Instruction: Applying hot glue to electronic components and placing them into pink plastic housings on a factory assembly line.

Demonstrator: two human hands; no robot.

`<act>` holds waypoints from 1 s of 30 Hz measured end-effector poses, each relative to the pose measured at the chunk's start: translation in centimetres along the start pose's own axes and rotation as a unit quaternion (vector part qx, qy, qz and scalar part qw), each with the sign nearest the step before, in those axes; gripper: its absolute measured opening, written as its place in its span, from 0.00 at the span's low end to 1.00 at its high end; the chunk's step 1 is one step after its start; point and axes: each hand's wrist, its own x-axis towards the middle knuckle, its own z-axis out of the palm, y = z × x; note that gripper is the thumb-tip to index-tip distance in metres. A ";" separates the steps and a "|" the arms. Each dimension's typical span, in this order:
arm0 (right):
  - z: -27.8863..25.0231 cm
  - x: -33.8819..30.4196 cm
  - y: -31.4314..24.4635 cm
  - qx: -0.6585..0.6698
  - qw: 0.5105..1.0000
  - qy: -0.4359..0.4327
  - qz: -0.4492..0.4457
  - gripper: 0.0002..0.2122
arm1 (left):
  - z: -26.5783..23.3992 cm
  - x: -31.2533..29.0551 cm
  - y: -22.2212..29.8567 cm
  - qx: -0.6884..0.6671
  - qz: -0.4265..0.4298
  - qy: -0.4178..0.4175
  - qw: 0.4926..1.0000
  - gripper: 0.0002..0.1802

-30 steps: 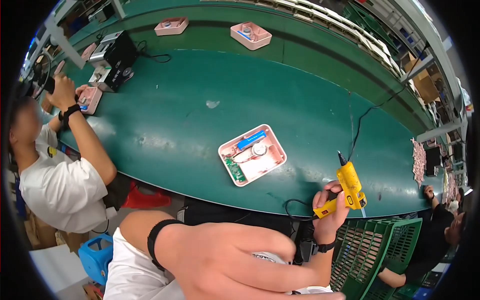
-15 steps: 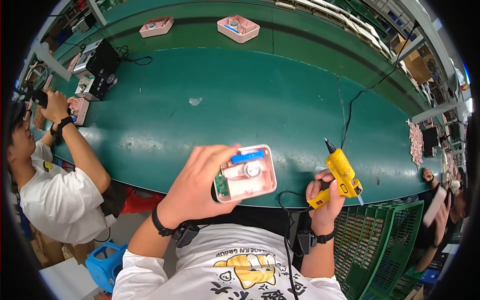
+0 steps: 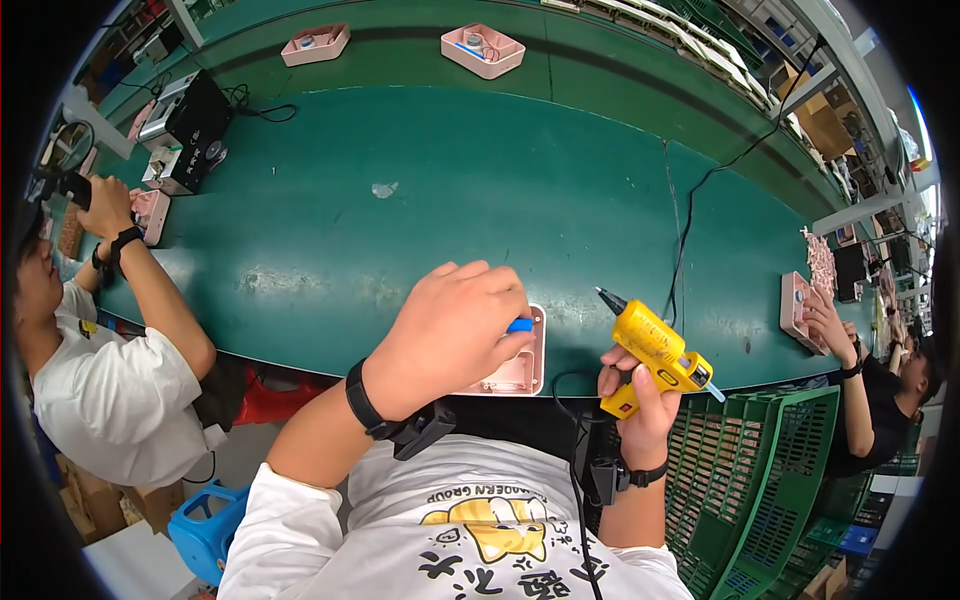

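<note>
One glue gun [image 3: 655,340] gripped in right hand [image 3: 650,412], left hand [image 3: 445,330] over tray [image 3: 540,355] at near edge of bench [image 3: 400,230], hold hidden from me; I'd brace the tray, keeping the nozzle [image 3: 611,301] clear of that hand.

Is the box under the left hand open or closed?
Open: past the left hand, the box shows its inside and a blue block, with no lid over them. The hand hides the rest.
</note>
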 end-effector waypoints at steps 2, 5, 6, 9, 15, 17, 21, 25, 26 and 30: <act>0.4 -0.5 -0.9 -0.009 1.000 -0.013 0.008 0.12 | -0.4 -0.2 -0.4 0.010 0.068 0.034 0.997 0.12; 1.4 -0.8 -3.5 -0.033 0.994 -0.049 0.097 0.15 | -0.1 -1.4 -1.3 -0.311 -0.091 0.123 0.938 0.12; 1.9 -0.6 -4.1 -0.031 0.993 -0.049 0.098 0.15 | 0.2 -1.7 -1.6 -0.458 -0.168 0.163 0.858 0.12; 4.1 1.3 -5.1 -0.184 0.947 -0.139 0.223 0.17 | 1.4 -2.2 -2.5 -0.507 -0.172 0.263 0.803 0.12; 7.3 3.4 -4.1 -0.301 0.917 -0.210 0.156 0.15 | 4.2 -2.2 -2.2 -0.453 -0.140 0.355 0.806 0.15; 8.4 3.5 -4.5 -0.351 0.897 -0.203 0.175 0.14 | 4.7 -2.6 -2.7 -0.420 -0.134 0.313 0.841 0.18; 8.7 3.3 -4.0 -0.330 0.905 -0.206 0.173 0.15 | 4.8 -3.2 -3.4 -0.364 -0.131 0.293 0.875 0.19; 7.5 3.1 -3.9 -0.302 0.917 -0.222 0.138 0.15 | 4.1 -3.2 -3.0 -0.285 -0.130 0.303 0.900 0.17; 7.3 3.0 -4.3 -0.301 0.917 -0.222 0.139 0.15 | 3.8 -3.2 -2.8 -0.255 -0.129 0.307 0.908 0.16; 6.1 2.5 -6.4 -0.275 0.916 -0.150 0.249 0.14 | 2.5 -3.9 -1.2 -0.195 -0.075 0.335 0.919 0.18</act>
